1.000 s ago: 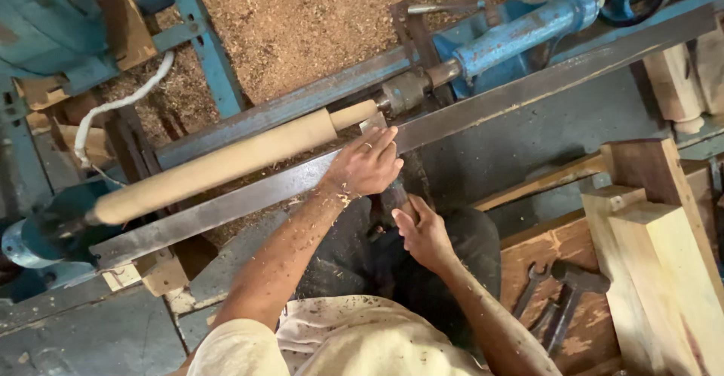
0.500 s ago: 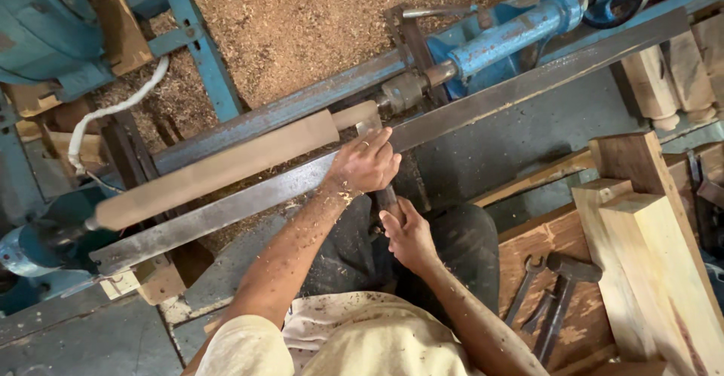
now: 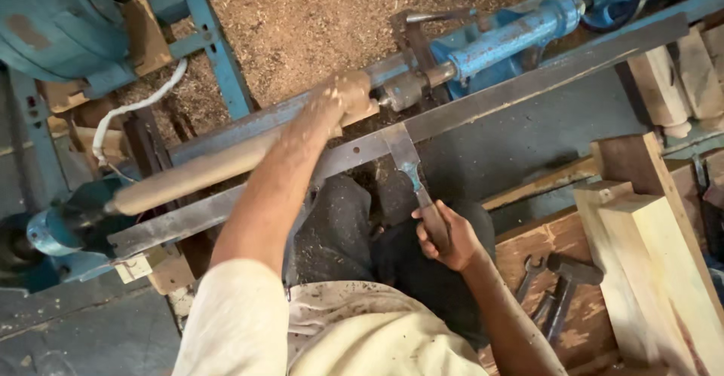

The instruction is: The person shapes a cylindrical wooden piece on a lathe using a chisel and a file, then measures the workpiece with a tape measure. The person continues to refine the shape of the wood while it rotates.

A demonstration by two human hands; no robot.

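Right hand (image 3: 441, 234) clenched around chisel (image 3: 413, 176) at frame centre, blade angled up-left toward turned wooden spindle (image 3: 204, 172), where left hand (image 3: 343, 97), blurred, fingers indistinct, rests.

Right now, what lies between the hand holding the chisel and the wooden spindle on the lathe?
In the head view, the chisel blade runs from the right hand up across the flat steel tool rest toward the wooden spindle.

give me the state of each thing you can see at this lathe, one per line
Long round pale wooden workpiece: mounted lengthwise between the lathe ends.
Left hand: resting on the workpiece.
Right hand: gripping the chisel handle.
Flat steel chisel: blade laid across the long grey tool rest.
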